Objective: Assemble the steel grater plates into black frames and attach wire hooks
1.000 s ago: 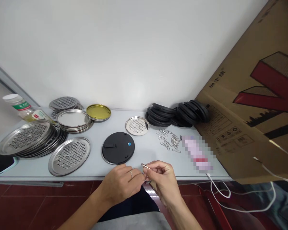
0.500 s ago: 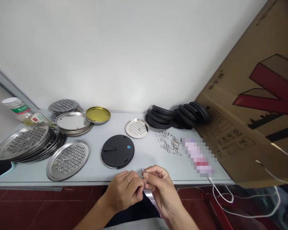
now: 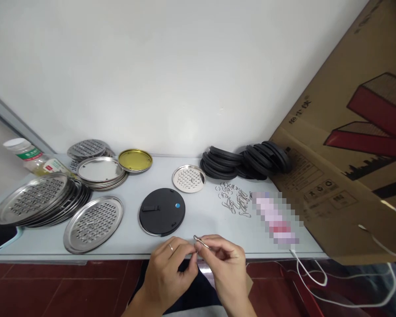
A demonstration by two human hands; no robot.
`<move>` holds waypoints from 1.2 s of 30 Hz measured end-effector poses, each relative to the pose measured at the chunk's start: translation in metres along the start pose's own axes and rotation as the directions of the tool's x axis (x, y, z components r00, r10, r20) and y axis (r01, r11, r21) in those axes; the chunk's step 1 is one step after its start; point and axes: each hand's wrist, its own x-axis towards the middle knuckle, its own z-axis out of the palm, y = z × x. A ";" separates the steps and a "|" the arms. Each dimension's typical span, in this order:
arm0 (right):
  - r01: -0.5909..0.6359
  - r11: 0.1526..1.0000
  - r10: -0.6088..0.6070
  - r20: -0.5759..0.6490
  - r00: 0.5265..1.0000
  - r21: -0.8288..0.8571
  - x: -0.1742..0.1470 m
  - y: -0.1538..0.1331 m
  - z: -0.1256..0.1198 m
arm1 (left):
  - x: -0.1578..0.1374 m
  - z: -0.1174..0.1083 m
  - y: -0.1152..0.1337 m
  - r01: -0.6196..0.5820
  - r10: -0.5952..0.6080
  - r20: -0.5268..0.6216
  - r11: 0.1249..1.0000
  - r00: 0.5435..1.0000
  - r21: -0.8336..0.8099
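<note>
Between the thumb and forefinger of my right hand [image 3: 222,262] is a small silver carabiner clip [image 3: 201,241], its rounded end poking out toward the left. My left hand [image 3: 173,268], with a ring on one finger, meets it in a pinch beside the clip; whatever the left fingertips hold is too small or hidden to make out. Both hands are at the table's front edge. Just beyond them lies a round black disc [image 3: 165,222] with a slotted tab and a blue dot. More carabiner clips [image 3: 239,202] and split rings [image 3: 225,189] lie loose to the right.
Perforated metal grater discs [image 3: 94,224] and stacked plates [image 3: 100,169] fill the left, near a yellow disc [image 3: 135,160] and a bottle [image 3: 23,152]. A small grater disc [image 3: 188,178], black rings [image 3: 219,163], a blurred item [image 3: 273,215] and a cardboard box [image 3: 317,167] are further right.
My hands have shifted and tilted slightly, the left fingers loosening a little. More of the carabiner clip now shows above my right thumb. Things on the table have stayed put.
</note>
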 end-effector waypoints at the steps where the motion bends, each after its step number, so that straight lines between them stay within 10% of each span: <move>1: 0.039 0.999 -0.039 -0.012 0.999 -0.014 -0.001 0.001 0.000 | -0.001 0.001 0.001 0.008 -0.008 -0.007 1.000 1.000 -0.003; 8: 0.181 0.982 -0.184 -0.053 0.982 -0.050 -0.007 0.002 0.001 | 0.001 0.008 0.002 -0.032 0.029 -0.075 0.999 0.997 -0.040; 23: -0.098 0.993 0.093 0.088 0.992 0.064 -0.002 0.004 -0.012 | 0.003 0.006 0.000 -0.009 0.013 0.037 0.995 0.999 -0.096; 30: -0.131 0.981 0.152 0.145 0.978 -0.141 0.005 -0.016 -0.028 | 0.003 0.004 -0.002 -0.039 0.035 0.056 0.997 0.998 0.073; 36: 0.098 0.853 0.103 0.348 0.932 -0.513 0.006 -0.048 -0.029 | 0.013 -0.006 0.000 -0.186 0.164 0.111 0.954 0.980 0.234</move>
